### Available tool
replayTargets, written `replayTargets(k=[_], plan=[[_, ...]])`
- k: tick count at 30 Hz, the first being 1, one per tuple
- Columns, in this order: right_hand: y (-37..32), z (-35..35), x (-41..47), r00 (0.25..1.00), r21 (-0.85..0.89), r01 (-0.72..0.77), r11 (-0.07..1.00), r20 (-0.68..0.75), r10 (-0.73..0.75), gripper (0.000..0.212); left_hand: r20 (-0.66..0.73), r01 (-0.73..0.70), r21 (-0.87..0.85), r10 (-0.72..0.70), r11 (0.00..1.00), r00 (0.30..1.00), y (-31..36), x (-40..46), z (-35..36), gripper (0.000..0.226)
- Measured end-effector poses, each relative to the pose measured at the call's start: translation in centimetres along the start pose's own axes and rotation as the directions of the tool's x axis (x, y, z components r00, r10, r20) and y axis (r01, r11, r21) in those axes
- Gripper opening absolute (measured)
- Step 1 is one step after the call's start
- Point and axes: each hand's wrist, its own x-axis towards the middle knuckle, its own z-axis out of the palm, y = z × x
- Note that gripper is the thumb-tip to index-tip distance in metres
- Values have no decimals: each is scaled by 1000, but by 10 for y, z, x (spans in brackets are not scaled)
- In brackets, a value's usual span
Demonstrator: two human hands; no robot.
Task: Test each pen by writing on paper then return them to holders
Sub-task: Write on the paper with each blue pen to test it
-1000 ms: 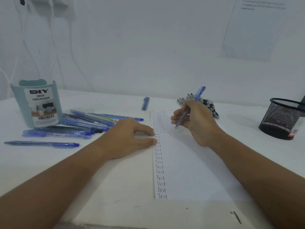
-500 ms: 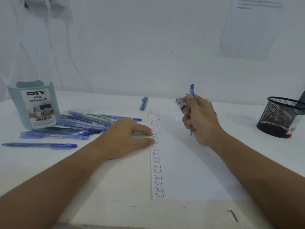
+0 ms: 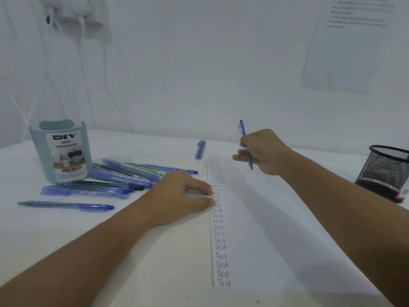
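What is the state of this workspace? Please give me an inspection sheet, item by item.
Surface: white table, lit evenly.
Job's things: paper sheet with a column of "Test" words along its left edge; blue pen in use; pile of loose pens; teal desk organizer; black mesh holder on the right.
Clutter: two blue pens beyond the sheet; single pen nearest the left edge.
Hands: left hand rests flat, fingertips on the paper's edge; right hand grips the blue pen.
Cables: white cables hang down the wall.
Surroundings: printed notice on the wall.
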Motion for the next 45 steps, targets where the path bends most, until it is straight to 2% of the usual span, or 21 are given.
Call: replayTargets(k=[4,9,13,15,22,27,29,31,34,35,36,38,40,42,45], plan=[[7,18,34,997,-357,48,933,-33,-64,8,1,23,-21,-23,1000,1000,0,3,-2,26],[26,49,69,997,-492,48,870,-31,-73,11,0,41,-75,-41,996,999,0,4,-2,24],[25,68,83,989,-678,74,732,-46,-143,38,4,40,-96,-39,995,999,-3,6,-1,22],[26,77,92,984,-723,88,685,-43,-172,41,6,26,-93,-25,995,1000,-4,7,-1,22],[27,97,104,972,-785,169,596,33,-232,37,6,12,-74,-12,997,1000,-5,9,-1,24],[30,101,104,965,-770,221,599,85,-246,11,1,4,-63,-4,998,1000,-4,9,-1,23],[30,100,104,962,-771,243,589,112,-250,13,3,6,-60,-6,998,1000,-3,9,-1,23],[28,99,100,958,-781,260,567,137,-251,7,7,16,-66,-15,998,1000,-3,9,-1,24],[18,95,89,942,-795,310,521,185,-279,16,11,31,-70,-30,997,999,-3,9,-1,24],[13,92,83,928,-776,350,524,211,-307,16,11,32,-71,-31,997,999,-2,9,-1,24],[8,89,76,921,-728,378,572,234,-310,16,10,33,-72,-33,997,999,-2,9,-2,24],[-2,83,58,900,-624,430,653,356,-253,11,7,37,-71,-37,997,999,-2,8,-2,25],[-10,76,41,840,-588,457,667,532,-106,7,6,39,-70,-39,997,999,-2,8,-2,26],[-13,70,28,778,-597,482,641,628,0,7,7,40,-70,-39,997,999,-1,7,-2,25],[-8,65,19,761,-642,526,558,648,30,16,0,37,-63,-38,997,999,0,6,-2,23]])
